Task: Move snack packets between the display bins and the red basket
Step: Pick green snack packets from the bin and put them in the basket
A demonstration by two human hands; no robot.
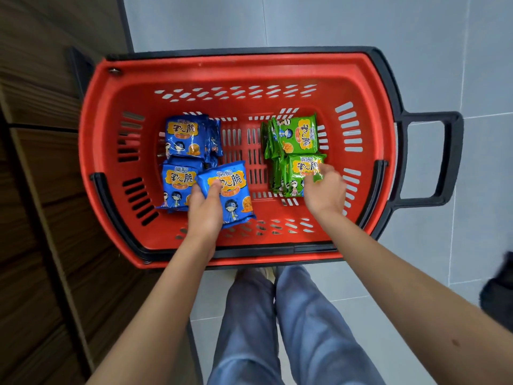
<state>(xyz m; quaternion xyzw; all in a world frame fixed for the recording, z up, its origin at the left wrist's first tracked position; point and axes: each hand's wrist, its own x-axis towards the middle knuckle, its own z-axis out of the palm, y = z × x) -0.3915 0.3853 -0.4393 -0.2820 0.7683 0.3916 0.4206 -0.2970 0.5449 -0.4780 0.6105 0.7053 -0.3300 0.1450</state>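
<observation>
The red basket stands on the floor in front of me. Blue snack packets are stacked on its left side and green snack packets on its right. My left hand grips one blue packet, thumb on its face, a little above the basket floor. My right hand rests on the near green packet, fingers curled over its right edge; whether it grips the packet is unclear. No display bin is in view.
A black handle sticks out from the basket's right side. Dark wooden shelving runs along the left. Grey tiled floor lies around, with my legs in jeans below and a dark object at the right edge.
</observation>
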